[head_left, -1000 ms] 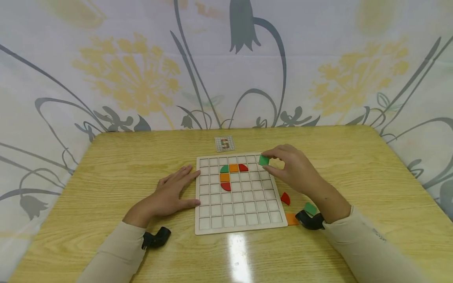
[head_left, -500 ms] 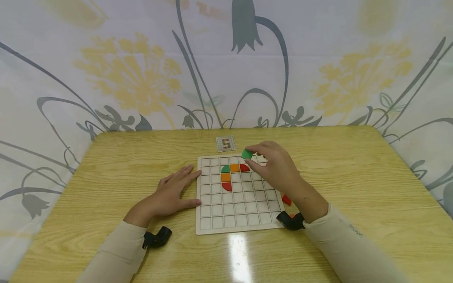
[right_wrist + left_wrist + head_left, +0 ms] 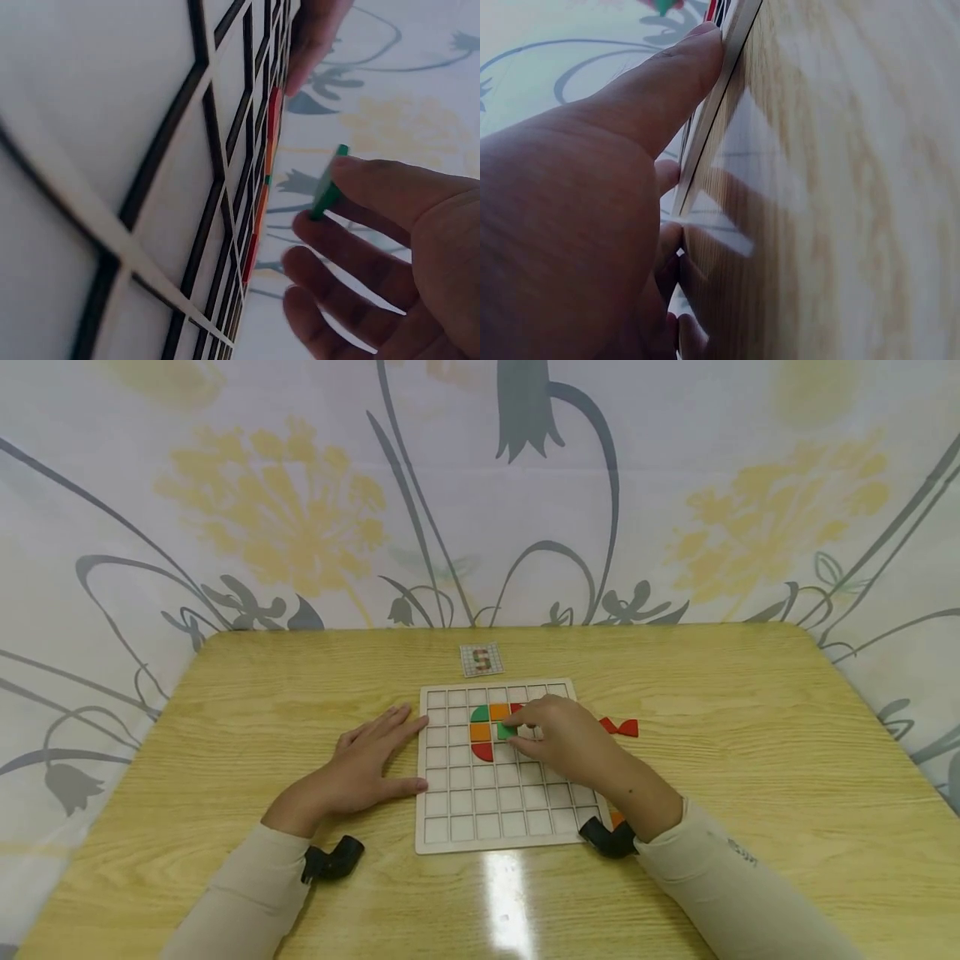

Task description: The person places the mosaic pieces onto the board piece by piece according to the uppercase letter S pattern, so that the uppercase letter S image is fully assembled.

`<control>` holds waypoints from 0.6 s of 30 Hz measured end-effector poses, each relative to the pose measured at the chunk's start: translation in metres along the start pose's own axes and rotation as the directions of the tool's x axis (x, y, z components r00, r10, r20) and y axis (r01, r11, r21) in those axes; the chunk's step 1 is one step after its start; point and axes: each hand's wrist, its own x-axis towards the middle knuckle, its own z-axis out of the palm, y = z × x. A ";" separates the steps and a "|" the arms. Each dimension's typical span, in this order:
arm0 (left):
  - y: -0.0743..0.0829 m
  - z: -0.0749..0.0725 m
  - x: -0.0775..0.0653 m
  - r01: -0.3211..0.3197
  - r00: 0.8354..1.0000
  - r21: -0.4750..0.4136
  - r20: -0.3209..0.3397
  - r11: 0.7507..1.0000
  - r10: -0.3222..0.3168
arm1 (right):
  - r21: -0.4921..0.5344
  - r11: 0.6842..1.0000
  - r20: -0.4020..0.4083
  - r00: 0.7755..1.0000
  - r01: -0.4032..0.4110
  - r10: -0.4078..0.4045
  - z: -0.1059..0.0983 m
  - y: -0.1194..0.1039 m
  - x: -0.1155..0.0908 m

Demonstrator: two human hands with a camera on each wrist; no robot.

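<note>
A white grid board [image 3: 457, 831] lies on the table. Thumb and index finger of my right hand [image 3: 566, 737] pinch a green square tile [image 3: 506, 731] over the board's upper middle; in the right wrist view the tile [image 3: 328, 187] is tilted and held off the grid. Around it sit a green quarter-round piece [image 3: 481, 715], an orange square [image 3: 499, 712], another orange square [image 3: 480, 732] and a red quarter-round piece [image 3: 482, 752]. A further red piece [image 3: 517, 707] is partly covered by my fingers. My left hand [image 3: 358, 768] rests spread on the table, fingertips touching the board's left edge.
Behind the board lies a small pattern card [image 3: 482, 660] showing an S shape. Loose red pieces [image 3: 628, 727] lie right of the board. An orange piece [image 3: 617, 820] shows partly beside my right sleeve. A flowered cloth [image 3: 450, 510] hangs behind the table.
My right hand has carried the green tile left and down from the board's upper right corner to beside the orange squares. Loose red pieces behind the arm have come into view. My left hand stays put.
</note>
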 end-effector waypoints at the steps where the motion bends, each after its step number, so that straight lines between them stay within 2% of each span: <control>1: 0.000 0.000 0.000 0.001 1.000 0.002 0.000 1.000 -0.001 | 0.000 1.000 0.022 1.000 -0.001 0.001 0.001 0.000 0.000; 8: 0.000 -0.001 -0.002 0.015 1.000 -0.008 0.019 1.000 -0.015 | -0.006 1.000 0.111 0.994 0.019 -0.018 0.006 -0.001 -0.001; 18: 0.001 -0.002 -0.001 0.006 1.000 -0.005 0.008 1.000 -0.006 | -0.031 0.996 0.103 0.992 0.081 -0.077 0.009 0.000 -0.002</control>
